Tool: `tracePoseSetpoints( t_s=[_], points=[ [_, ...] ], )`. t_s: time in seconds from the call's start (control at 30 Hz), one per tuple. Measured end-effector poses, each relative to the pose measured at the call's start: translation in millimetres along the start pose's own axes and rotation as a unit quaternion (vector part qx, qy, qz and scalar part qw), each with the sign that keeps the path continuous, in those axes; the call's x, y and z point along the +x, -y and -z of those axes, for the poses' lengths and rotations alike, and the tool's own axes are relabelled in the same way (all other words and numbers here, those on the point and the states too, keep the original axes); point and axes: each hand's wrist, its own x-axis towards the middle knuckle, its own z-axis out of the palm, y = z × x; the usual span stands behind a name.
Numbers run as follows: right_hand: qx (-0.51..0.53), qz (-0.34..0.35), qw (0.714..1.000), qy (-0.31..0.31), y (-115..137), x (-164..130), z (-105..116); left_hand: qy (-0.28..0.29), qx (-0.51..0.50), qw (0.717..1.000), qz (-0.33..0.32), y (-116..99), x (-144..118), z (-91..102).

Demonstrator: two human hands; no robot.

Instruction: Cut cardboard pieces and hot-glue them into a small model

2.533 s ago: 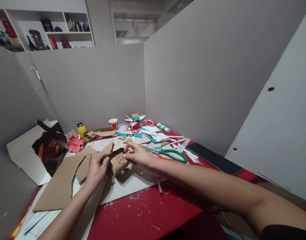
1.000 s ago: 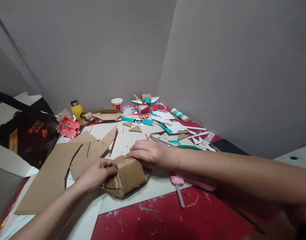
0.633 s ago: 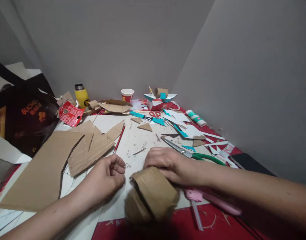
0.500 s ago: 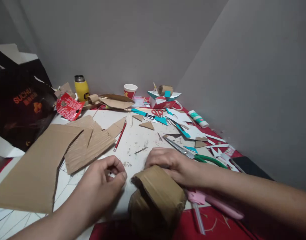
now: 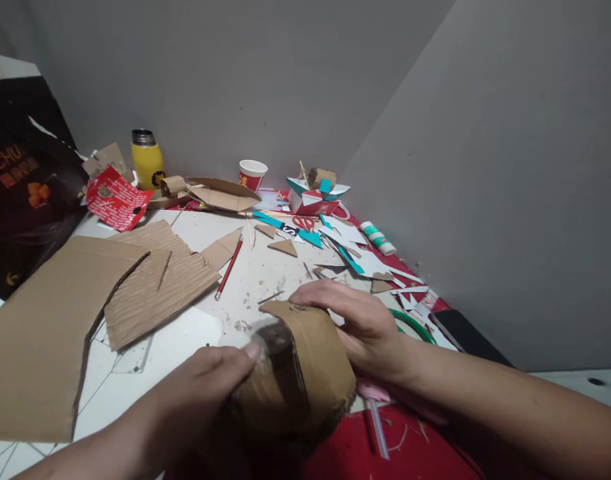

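Observation:
A curved brown cardboard piece with tape on it sits close in front of me, held between both hands. My left hand presses its thumb on the taped left face. My right hand wraps over the piece's top and right side. Under the right wrist lies a pink utility knife on the red table. Green-handled scissors lie just behind the right hand, partly hidden by it.
Large cardboard sheets and a red pencil lie on white paper at left. At the back stand a yellow bottle, a paper cup and a small paper model. A glue stick, paper scraps and a black phone lie right. Grey partitions enclose the desk.
The cardboard piece came closer to me and was turned. My left hand, off it half a second ago, now grips its taped side. The view tilted down and closer.

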Motion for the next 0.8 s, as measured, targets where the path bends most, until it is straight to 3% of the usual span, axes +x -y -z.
tracePoseSetpoints(
  t_s=[0.07, 0.2, 0.27, 0.4, 0.47, 0.63, 0.7, 0.8],
  points=[
    [-0.036, 0.014, 0.999, -0.029, -1, 1, 0, -0.001, -0.032, 0.999, -0.004, -2, -2, 3.3],
    [-0.068, 0.047, 0.996, -0.035, -1, -1, 1, -0.084, -0.017, 0.987, -0.139, -5, 0, 4.2],
    [-0.075, 0.067, 0.995, 0.002, -1, -2, 5, -0.136, 0.025, 0.972, -0.192, -9, 2, 3.0],
    [-0.065, 0.062, 0.983, 0.161, 2, 0, 21, -0.244, 0.08, 0.933, -0.25, -19, 6, 7.2],
    [-0.05, 0.044, 0.983, 0.172, 4, 6, 30, -0.248, 0.088, 0.927, -0.265, -22, 7, 13.4],
    [0.042, 0.001, 0.999, 0.035, 4, 39, 30, -0.222, 0.09, 0.928, -0.287, -19, 10, 25.1],
    [0.086, 0.0, 0.995, 0.041, 2, 58, 19, -0.22, 0.103, 0.926, -0.29, -16, 9, 25.5],
    [0.145, -0.045, 0.981, 0.119, -3, 81, -1, -0.226, 0.13, 0.918, -0.299, -13, 6, 23.6]
  ],
)
